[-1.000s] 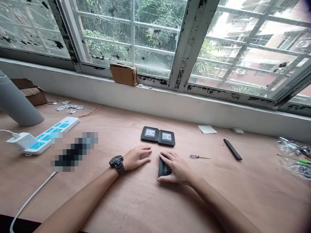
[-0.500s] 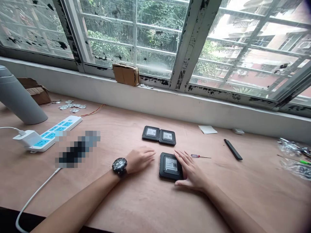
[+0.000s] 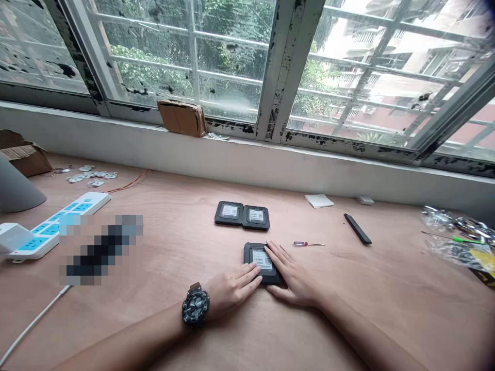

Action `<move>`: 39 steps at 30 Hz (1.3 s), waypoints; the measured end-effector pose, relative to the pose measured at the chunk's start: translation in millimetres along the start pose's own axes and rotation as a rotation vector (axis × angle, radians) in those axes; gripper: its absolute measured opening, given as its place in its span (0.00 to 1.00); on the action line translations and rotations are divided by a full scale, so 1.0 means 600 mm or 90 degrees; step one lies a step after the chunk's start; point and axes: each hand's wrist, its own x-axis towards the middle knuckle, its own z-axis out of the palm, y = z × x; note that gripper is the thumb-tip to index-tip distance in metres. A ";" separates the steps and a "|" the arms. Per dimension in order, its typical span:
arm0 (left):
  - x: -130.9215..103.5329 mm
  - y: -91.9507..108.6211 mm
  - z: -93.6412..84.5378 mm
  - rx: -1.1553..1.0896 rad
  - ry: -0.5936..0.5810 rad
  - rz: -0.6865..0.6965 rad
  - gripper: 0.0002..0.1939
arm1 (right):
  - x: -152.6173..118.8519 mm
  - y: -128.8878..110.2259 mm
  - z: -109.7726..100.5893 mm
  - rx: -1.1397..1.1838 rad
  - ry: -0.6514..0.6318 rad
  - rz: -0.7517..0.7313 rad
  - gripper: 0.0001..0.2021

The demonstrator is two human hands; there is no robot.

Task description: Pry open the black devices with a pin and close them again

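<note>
A flat square black case [image 3: 249, 251] with a printed white label lies on the wooden table in front of me. My left hand [image 3: 235, 289], with a black watch [image 3: 195, 306] on its wrist, rests outstretched fingertips on the case's near left part. Along the right side of the case, my right hand [image 3: 294, 278] lies with fingers stretched over its edge and thumb apart at the near corner. Parts of the case are hidden under the fingers. Just right of this hand is a small screwdriver [image 3: 308, 243] with a clear and red handle.
Two similar black cases [image 3: 229, 212] sit side by side farther back. To the right are a black strip [image 3: 358, 229], a white paper piece [image 3: 319, 201] and plastic bags [image 3: 456, 247]. A white power strip [image 3: 73, 216] and a grey cylinder [image 3: 17, 188] stand left.
My left hand has moved right and nearer, onto the case. My right hand stays against its right side. The view has shifted a little to the right.
</note>
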 end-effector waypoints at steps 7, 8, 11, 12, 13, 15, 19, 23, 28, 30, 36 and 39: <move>0.005 0.005 0.005 0.107 -0.040 0.008 0.26 | 0.002 -0.003 -0.001 -0.005 0.000 0.003 0.48; 0.004 0.003 0.007 0.123 -0.033 0.021 0.24 | 0.002 -0.003 -0.002 -0.010 -0.001 0.002 0.49; 0.002 -0.013 0.005 0.128 -0.020 0.059 0.22 | -0.001 0.006 -0.008 -0.025 0.015 -0.017 0.46; 0.001 -0.021 0.001 0.121 -0.017 0.065 0.22 | -0.003 0.012 -0.010 -0.024 0.029 -0.024 0.41; -0.001 -0.029 -0.004 0.116 -0.011 0.063 0.21 | -0.005 0.018 -0.012 -0.020 0.055 -0.020 0.34; -0.004 -0.047 -0.017 0.117 0.009 0.036 0.21 | -0.009 0.036 -0.015 -0.017 0.142 0.033 0.22; -0.005 -0.075 -0.032 0.124 0.020 -0.041 0.23 | -0.020 0.082 -0.023 -0.116 0.302 0.206 0.19; -0.001 -0.081 -0.029 0.115 -0.016 -0.062 0.36 | -0.029 0.122 -0.035 -0.170 0.255 0.248 0.16; 0.004 -0.075 -0.019 0.091 -0.038 -0.076 0.46 | -0.025 0.118 -0.047 -0.143 0.342 0.246 0.14; 0.005 -0.073 -0.014 0.092 -0.030 -0.085 0.45 | -0.017 0.096 -0.047 -0.057 0.449 0.237 0.13; 0.009 -0.069 -0.008 0.084 -0.005 -0.052 0.44 | 0.023 0.013 -0.019 0.402 0.663 0.134 0.07; 0.009 -0.066 -0.011 0.086 -0.011 -0.043 0.44 | 0.034 -0.006 -0.006 0.432 0.625 0.091 0.05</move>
